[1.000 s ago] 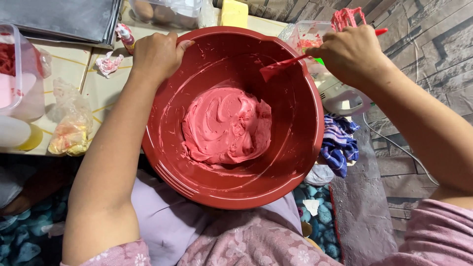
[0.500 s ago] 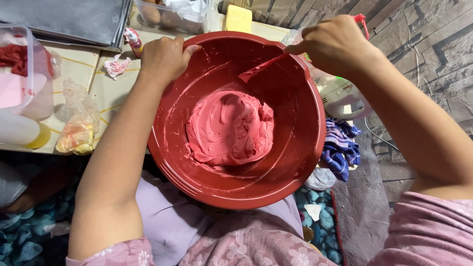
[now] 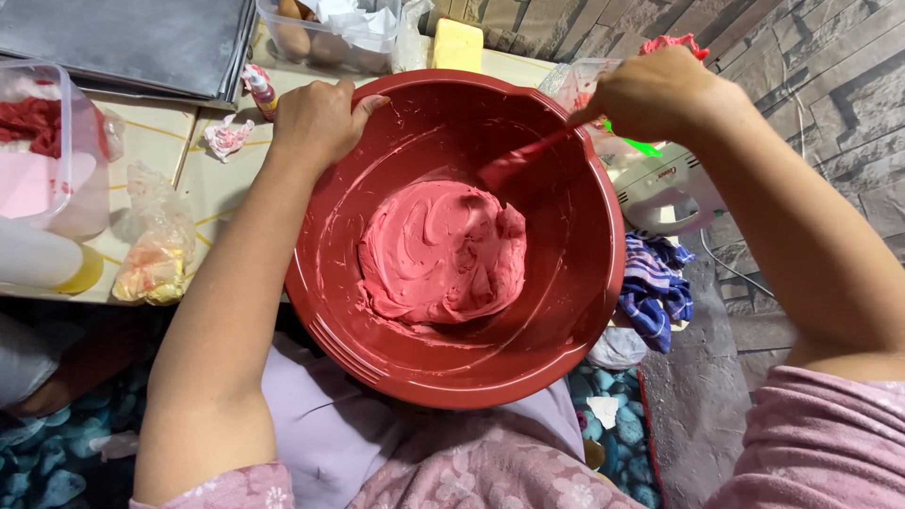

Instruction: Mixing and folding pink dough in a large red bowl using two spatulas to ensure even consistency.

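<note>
The red spatula (image 3: 523, 162) lies with its long axis slanting from the far right rim of the red bowl (image 3: 396, 363) down toward the near left, its blade end pointing into the bowl and resting on the inner wall just above the pink cream (image 3: 438, 250). The handle end is hidden inside the right hand (image 3: 650, 94), which is closed around it above the bowl's far right edge. The cream sits as one swirled mound in the bottom of the bowl, a little left of centre.

Compared with half a second ago, the right hand sits a little farther right along the rim, and the spatula blade lies lower on the wall, closer to the cream. The left hand's grip on the rim looks unchanged.

The left hand (image 3: 316, 118) clamps the far left rim, fingers curled over the edge and thumb inside, forearm running straight from the near left. The right forearm comes in from the near right, wrist bent down toward the bowl.

The bowl rests on the person's lap against the worktop (image 3: 203, 184). A hand mixer (image 3: 665, 193) and a striped cloth (image 3: 655, 287) lie to the right.
</note>
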